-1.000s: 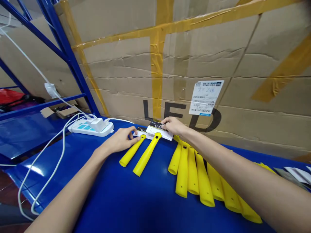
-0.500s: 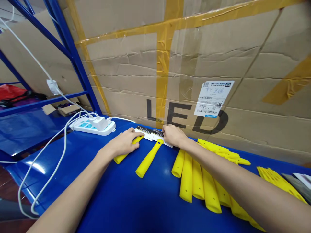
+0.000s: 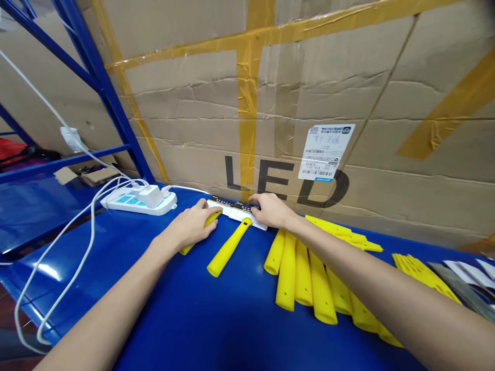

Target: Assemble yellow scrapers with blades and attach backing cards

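Black-and-white printed cards [image 3: 232, 210] lie end to end at the back of the blue tabletop, against the cardboard. My left hand [image 3: 193, 224] is closed over a tapered yellow plastic handle [image 3: 212, 218], its fingertips reaching the cards' left end. Part of that handle is hidden under the palm. At the other end of the cards, my right hand [image 3: 270, 208] has its thumb and fingers bent on the card there. Between the hands, a second yellow handle [image 3: 229, 250] lies with its holed narrow tip against the cards' front edge.
Several more yellow handles [image 3: 286, 278] lie under and beside my right forearm. Flat yellow pieces [image 3: 417, 273] are farther right. A white power strip [image 3: 166, 203] with cables sits at left. Behind stands a large taped cardboard box [image 3: 185, 103]; a blue rack post [image 3: 126, 123] rises at left.
The right-hand card has shifted left, and the cards now look more closely lined up. My right hand's fingers have spread a little. The whole view has shifted slightly.
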Motion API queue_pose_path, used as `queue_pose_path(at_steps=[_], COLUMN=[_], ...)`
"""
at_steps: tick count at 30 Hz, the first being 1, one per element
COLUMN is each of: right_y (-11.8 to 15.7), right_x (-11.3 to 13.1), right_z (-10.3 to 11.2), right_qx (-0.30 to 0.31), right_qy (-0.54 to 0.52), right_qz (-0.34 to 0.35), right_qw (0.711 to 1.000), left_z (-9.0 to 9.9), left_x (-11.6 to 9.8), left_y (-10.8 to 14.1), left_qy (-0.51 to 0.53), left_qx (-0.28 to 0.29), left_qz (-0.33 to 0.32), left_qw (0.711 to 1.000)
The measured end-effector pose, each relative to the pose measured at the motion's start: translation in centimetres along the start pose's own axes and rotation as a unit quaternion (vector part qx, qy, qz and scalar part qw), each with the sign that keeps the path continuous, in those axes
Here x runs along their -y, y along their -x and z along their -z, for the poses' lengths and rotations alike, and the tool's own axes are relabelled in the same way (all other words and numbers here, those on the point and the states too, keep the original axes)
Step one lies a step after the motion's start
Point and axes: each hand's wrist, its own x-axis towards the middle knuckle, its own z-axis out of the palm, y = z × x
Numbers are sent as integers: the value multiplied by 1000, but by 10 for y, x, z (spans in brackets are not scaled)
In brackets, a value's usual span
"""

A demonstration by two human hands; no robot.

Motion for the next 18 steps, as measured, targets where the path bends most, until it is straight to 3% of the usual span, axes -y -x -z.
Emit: queue_pose_path(at_steps=[5, 7, 9, 13, 18], right_y=[33, 54, 77, 126, 183], right_x=[-6, -9, -15, -40, -85], right_z=[21, 36, 53, 86, 115], right_qx=[-95, -134, -180, -201, -183], right_qy=[-44, -58, -86, -148, -178], right_qz=[26, 37, 53, 53, -18], right_qw=[994, 989, 978, 967, 967], left_z=[11, 15, 18, 25, 38], left_x=[-25, -46, -72, -131, -202], left_y=[5, 7, 8, 9, 4], left_qy=[-35, -32, -6, 32, 47], left_qx=[-71, -98, -132, -106, -50], left_qz=[-14, -56, -149, -276, -323], left_qw=[997, 993, 980, 955, 944])
